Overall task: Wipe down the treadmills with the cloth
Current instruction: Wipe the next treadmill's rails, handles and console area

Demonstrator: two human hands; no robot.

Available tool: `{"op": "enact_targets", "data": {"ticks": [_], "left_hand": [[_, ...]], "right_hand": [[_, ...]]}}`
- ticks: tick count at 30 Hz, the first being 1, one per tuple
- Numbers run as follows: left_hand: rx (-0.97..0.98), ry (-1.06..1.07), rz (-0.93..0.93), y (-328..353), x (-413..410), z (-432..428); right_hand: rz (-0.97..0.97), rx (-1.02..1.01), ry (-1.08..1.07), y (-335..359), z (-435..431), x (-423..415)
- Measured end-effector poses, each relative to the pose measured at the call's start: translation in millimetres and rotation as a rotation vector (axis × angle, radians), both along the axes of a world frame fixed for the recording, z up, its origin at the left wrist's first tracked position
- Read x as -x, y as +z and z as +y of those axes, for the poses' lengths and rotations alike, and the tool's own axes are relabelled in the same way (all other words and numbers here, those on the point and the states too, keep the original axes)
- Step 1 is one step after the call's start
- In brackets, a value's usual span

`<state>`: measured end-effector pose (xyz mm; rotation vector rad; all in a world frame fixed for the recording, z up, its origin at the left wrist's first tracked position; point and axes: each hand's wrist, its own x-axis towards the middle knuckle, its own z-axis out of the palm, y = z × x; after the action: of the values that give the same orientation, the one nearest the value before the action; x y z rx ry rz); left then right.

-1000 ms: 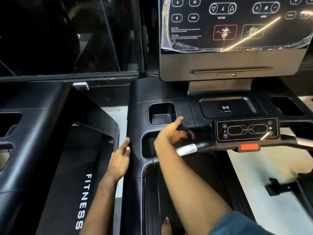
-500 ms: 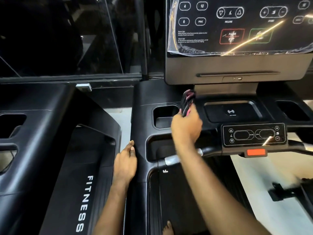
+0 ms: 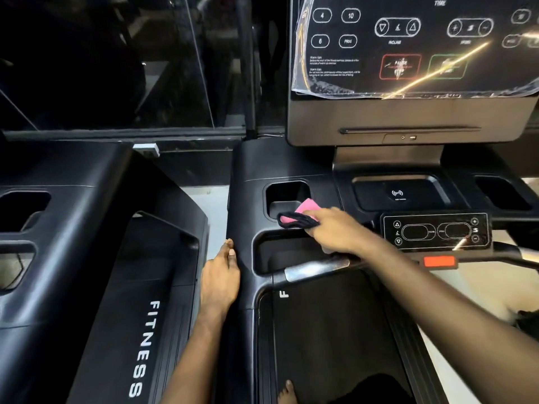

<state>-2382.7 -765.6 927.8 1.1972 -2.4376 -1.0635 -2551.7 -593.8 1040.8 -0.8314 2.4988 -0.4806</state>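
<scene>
My right hand was up in the air and has come down. Its fingers curl round the pink cloth, now on the treadmill by the cup holder. My left hand lies flat, holding nothing. Wiping goes on.

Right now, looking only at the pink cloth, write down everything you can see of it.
The cloth is soft and bunched, bright pink with a near-black band along its front edge. One pink corner sticks up; the rest is crumpled, partly hidden under the right hand, which grips it. It rests on the front lip of the left pocket in the black treadmill console. Dampness cannot be told.
</scene>
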Motion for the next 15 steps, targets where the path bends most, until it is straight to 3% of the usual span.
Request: {"op": "enact_targets", "data": {"ticks": [2,4,6,12,15], "left_hand": [[0.0,0.016,0.014,2,2,-1],[0.016,0.024,-0.002,6,6,-5],[0.03,0.005,-0.04,8,7,-13],[-0.016,-0.063,-0.043,6,3,-26],[-0.006,-0.059,-0.04,5,5,-23]], "right_hand": [[0.024,-0.01,0.221,16,9,-13],[0.022,-0.227,0.534,8,11,-44],[-0.021,-0.474,0.685,-15,11,-74],[0.352,-0.367,0.567,-43,-16,-85],[0.322,-0.357,0.538,-51,-33,-78]]}}
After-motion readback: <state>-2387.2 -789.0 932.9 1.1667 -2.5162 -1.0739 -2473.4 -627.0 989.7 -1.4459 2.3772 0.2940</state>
